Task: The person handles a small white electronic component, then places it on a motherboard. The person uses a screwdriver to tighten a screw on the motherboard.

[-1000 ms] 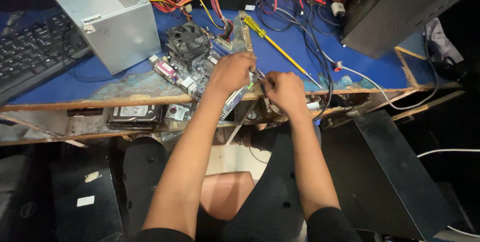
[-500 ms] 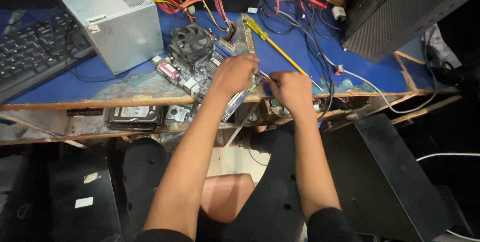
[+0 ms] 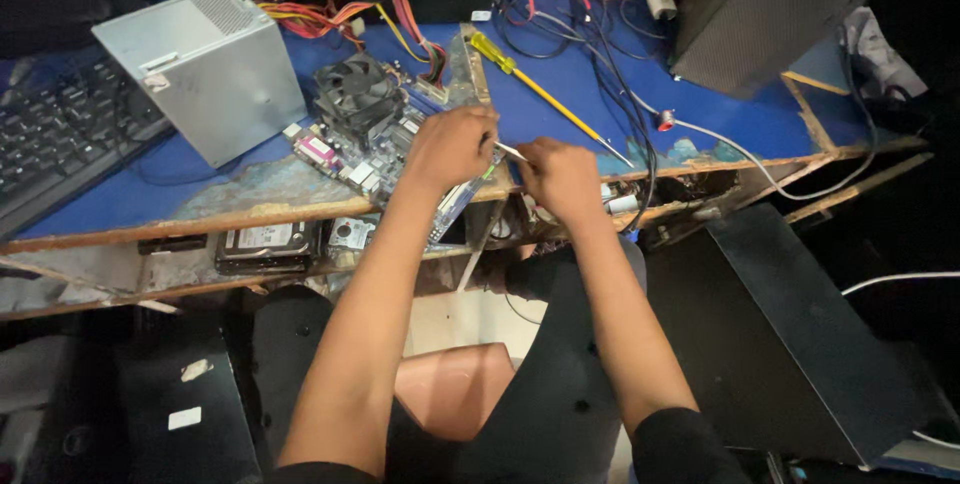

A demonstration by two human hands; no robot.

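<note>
Forearms reach up from the bottom of the view to the worn front edge of a blue-topped bench (image 3: 140, 206), its paint flaked to bare wood. The left hand (image 3: 452, 147) is curled shut, pressing on the near corner of a motherboard (image 3: 372, 149) that overhangs that edge. The right hand (image 3: 562, 179) is closed in a pinch around a thin metal tool (image 3: 508, 151), whose bright tip points toward the left hand's fingers; what kind of tool it is cannot be told.

The board looks light, flat and stiff but fragile, its face crowded with coloured slots and small parts. It is probably best taken by its bare edges, not by the black cooler fan (image 3: 357, 96) standing on it.

On a shelf under the bench lies a hard drive (image 3: 266, 244), a dark slab with a pale label. Farther back, a grey sheet-metal power supply (image 3: 205, 69) trails red and yellow wires. A yellow-handled screwdriver (image 3: 530, 86) lies slantwise among black cables. A black keyboard (image 3: 62, 139) sits at far left, and a dark computer case (image 3: 770, 4) at far right.
</note>
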